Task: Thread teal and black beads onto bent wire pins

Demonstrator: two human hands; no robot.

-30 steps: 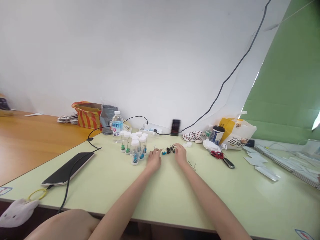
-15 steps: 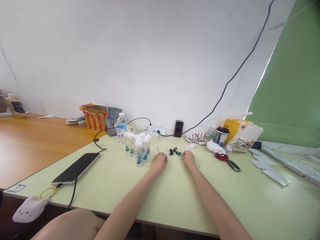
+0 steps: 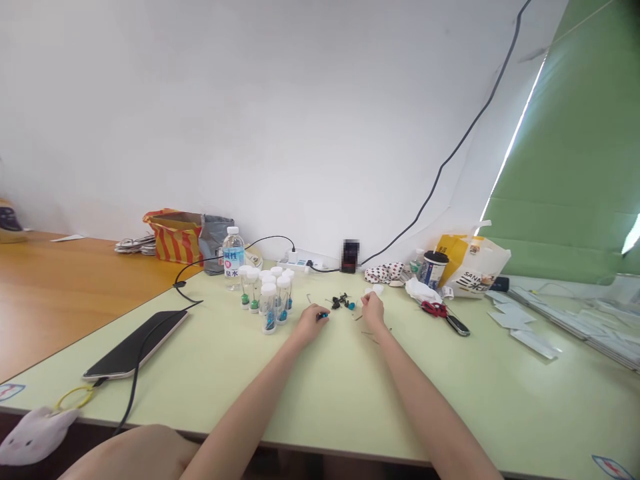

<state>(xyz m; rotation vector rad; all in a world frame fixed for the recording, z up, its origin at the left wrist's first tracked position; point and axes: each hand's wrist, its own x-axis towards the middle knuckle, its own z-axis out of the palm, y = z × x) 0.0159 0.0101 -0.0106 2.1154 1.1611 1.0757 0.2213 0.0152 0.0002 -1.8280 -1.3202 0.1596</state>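
Note:
My left hand is closed on a small blue-and-black piece near the tabletop. My right hand has its fingertips pressed together; what they hold, if anything, is too small to make out. Between the hands and slightly beyond lies a loose pile of small black pieces, with a blue piece at its right side. Small white caps rest behind my right hand. Thin metal pins lie by my right wrist. Left of my left hand stand several clear white-capped tubes with blue or green pieces inside.
A water bottle stands behind the tubes. On the left lies a tablet-like device with a black cable. Red-handled scissors, a black-lidded cup and a plastic bag are at the right. A power strip lies along the wall.
The whole view has shifted, so things sit further left. The blue-and-black piece now shows more clearly in my left hand. My right hand has moved slightly away from the blue piece by the pile.

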